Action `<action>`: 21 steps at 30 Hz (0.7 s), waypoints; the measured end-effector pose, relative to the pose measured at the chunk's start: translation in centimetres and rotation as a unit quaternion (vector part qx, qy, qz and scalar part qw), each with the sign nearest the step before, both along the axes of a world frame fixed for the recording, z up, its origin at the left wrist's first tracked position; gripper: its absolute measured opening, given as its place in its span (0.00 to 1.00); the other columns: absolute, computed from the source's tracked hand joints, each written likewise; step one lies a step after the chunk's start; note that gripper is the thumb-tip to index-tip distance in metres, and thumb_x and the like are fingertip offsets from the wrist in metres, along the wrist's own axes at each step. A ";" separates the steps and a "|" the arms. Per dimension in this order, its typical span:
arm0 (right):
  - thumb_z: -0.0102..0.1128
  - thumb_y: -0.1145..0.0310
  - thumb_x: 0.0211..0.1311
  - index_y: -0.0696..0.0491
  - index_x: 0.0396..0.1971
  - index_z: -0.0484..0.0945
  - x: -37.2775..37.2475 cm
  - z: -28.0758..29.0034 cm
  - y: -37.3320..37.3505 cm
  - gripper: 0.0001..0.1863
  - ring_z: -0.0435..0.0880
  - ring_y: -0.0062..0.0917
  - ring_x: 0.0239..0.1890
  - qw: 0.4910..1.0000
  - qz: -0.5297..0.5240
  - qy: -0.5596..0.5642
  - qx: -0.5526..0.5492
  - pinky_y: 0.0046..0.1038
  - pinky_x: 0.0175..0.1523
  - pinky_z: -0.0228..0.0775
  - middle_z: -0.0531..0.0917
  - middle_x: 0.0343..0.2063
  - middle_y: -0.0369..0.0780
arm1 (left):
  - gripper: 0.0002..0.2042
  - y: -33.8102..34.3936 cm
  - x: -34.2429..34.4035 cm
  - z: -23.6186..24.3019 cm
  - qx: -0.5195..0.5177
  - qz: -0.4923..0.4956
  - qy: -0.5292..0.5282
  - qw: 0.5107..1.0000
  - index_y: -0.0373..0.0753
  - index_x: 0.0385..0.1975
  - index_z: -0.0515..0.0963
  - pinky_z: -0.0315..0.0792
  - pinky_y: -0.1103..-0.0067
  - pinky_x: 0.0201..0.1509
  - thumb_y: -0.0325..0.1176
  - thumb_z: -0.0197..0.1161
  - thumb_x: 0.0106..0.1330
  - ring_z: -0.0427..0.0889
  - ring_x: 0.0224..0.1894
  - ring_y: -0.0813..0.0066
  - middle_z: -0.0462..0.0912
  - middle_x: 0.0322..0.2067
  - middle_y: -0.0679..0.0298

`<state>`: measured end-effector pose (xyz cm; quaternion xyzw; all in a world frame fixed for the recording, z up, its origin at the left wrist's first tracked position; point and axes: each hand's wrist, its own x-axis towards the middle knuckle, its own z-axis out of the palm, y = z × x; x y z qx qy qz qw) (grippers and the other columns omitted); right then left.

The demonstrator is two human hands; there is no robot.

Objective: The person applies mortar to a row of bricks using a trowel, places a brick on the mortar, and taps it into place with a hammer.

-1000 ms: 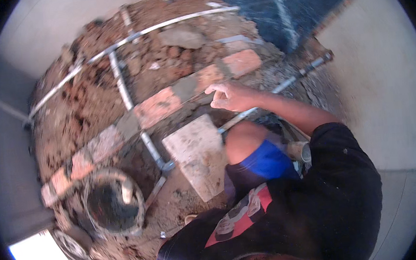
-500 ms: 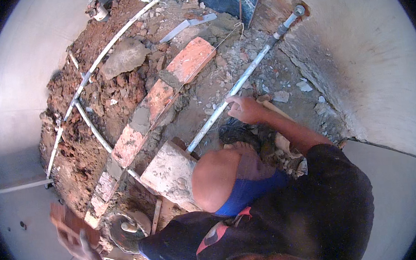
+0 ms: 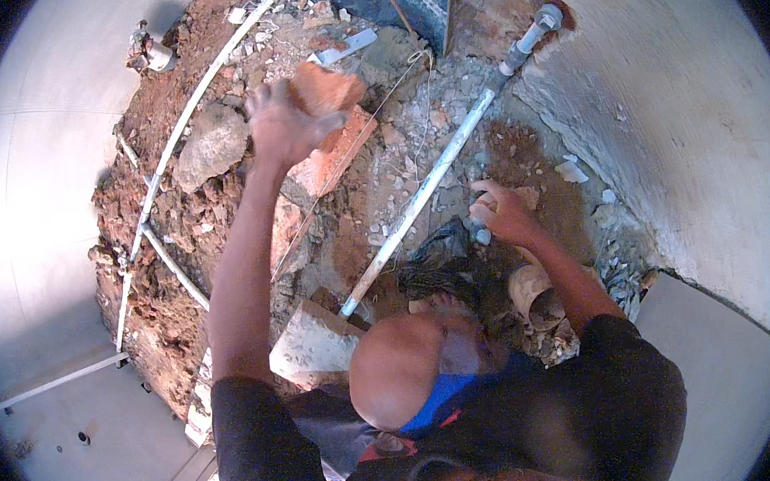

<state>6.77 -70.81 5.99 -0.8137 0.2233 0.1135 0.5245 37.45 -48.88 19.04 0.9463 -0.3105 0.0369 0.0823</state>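
Note:
My left hand (image 3: 284,131) is wrapped round an orange-red brick (image 3: 326,89), its fingers blurred by motion. It holds the brick over the far end of a mortared row of bricks (image 3: 334,161), beside a taut string line (image 3: 355,145). Whether the held brick touches the one below cannot be told. My right hand (image 3: 505,213) hovers low over rubble, right of a long white pipe (image 3: 422,197) and apart from it. Its fingers are loosely bent and spread, with nothing visible between them.
A pale block (image 3: 312,344) stands at the pipe's near end. A thinner white pipe (image 3: 179,128) curves along the dirt at left, near a large stone (image 3: 212,146). Black plastic (image 3: 444,240) and a short tan pipe piece (image 3: 536,298) lie near my right arm. Walls flank both sides.
My left hand has carried the brick from the lower left to the far end of the row. My right hand has left the white pipe and moved to the right.

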 end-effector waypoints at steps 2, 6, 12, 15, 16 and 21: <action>0.61 0.69 0.57 0.57 0.54 0.71 0.0 0.1 -0.3 0.24 0.84 0.28 0.34 0.998 -0.027 0.002 0.052 0.31 0.42 0.75 0.83 0.34 0.43 | 0.53 -3.5 1.5 -1.6 0.021 0.008 0.054 0.998 0.30 0.57 0.66 0.62 0.57 0.63 0.66 0.73 0.36 0.62 0.60 0.44 0.66 0.56 0.42; 0.60 0.70 0.57 0.56 0.54 0.70 0.7 0.6 -0.4 0.23 0.84 0.29 0.34 0.999 -0.028 -0.005 0.030 0.31 0.43 0.76 0.83 0.33 0.43 | 0.57 -7.9 3.7 -4.7 0.060 0.003 0.091 0.994 0.31 0.63 0.60 0.57 0.51 0.65 0.67 0.72 0.37 0.54 0.67 0.39 0.58 0.63 0.40; 0.60 0.70 0.58 0.57 0.53 0.71 0.7 0.4 -0.8 0.22 0.84 0.28 0.35 0.999 -0.031 -0.002 0.008 0.31 0.44 0.76 0.83 0.33 0.43 | 0.58 -10.0 5.9 -8.3 0.091 -0.017 0.127 0.988 0.29 0.64 0.57 0.56 0.49 0.66 0.68 0.71 0.38 0.49 0.69 0.36 0.55 0.65 0.39; 0.61 0.69 0.58 0.57 0.53 0.71 1.0 0.3 -0.9 0.22 0.84 0.27 0.36 0.998 -0.042 0.039 0.037 0.31 0.44 0.75 0.83 0.33 0.43 | 0.59 -10.4 6.5 -9.9 0.105 -0.025 0.123 0.986 0.27 0.63 0.58 0.56 0.50 0.67 0.68 0.72 0.37 0.50 0.68 0.35 0.56 0.65 0.37; 0.61 0.69 0.58 0.57 0.53 0.71 1.0 0.2 -0.8 0.22 0.83 0.27 0.36 0.998 -0.037 0.038 0.041 0.31 0.44 0.75 0.83 0.33 0.43 | 0.59 -10.4 6.6 -10.4 0.109 -0.028 0.114 0.987 0.27 0.62 0.58 0.55 0.51 0.68 0.69 0.72 0.36 0.51 0.68 0.35 0.56 0.64 0.37; 0.61 0.69 0.58 0.58 0.53 0.71 1.2 -0.5 -0.5 0.22 0.83 0.27 0.35 0.998 -0.011 0.036 0.043 0.31 0.44 0.75 0.82 0.33 0.43 | 0.59 -11.1 6.7 -11.4 0.058 -0.043 0.114 0.991 0.27 0.61 0.60 0.54 0.52 0.69 0.69 0.72 0.35 0.53 0.67 0.33 0.57 0.63 0.35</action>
